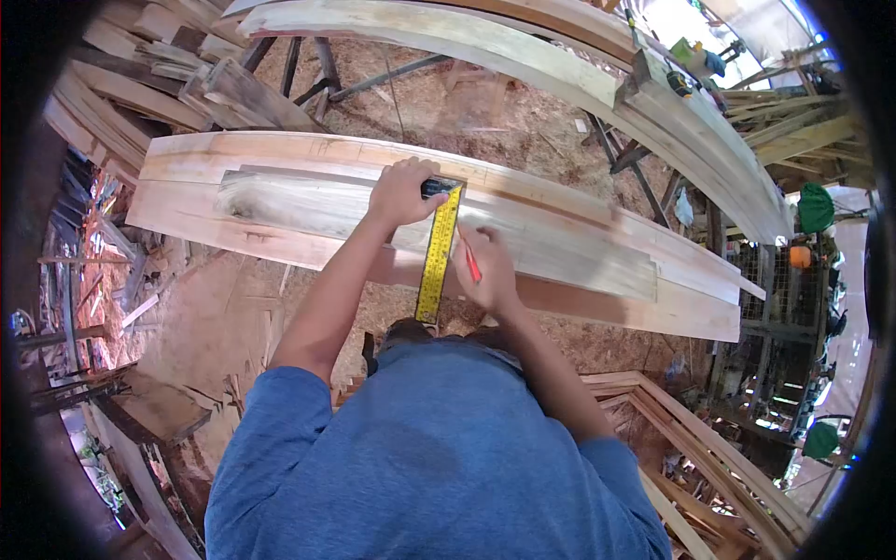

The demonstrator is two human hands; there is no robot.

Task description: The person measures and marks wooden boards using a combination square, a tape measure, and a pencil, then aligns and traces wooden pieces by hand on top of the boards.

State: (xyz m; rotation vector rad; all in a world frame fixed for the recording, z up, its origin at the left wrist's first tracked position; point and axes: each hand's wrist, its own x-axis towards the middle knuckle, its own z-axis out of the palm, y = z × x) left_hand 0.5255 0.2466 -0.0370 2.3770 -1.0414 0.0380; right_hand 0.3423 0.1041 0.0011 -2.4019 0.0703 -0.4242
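A try square with a yellow marked blade (437,257) lies across a greyish plank (317,203), its blade pointing toward my body. My left hand (404,191) is closed on the dark stock of the square at the plank's far edge. In my right hand (488,271) is a red pencil (472,265), held just right of the blade. The pencil's tip is hard to make out, so I cannot tell whether it touches the wood. Under the greyish plank are wider, paler boards (177,203).
Beyond the workpiece, long planks (448,33) rest on dark trestle legs (327,70). Stacked timber (224,93) stands at the upper left. Joined wooden frames (691,439) are at the lower right. Sawdust and shavings cover the floor (448,103).
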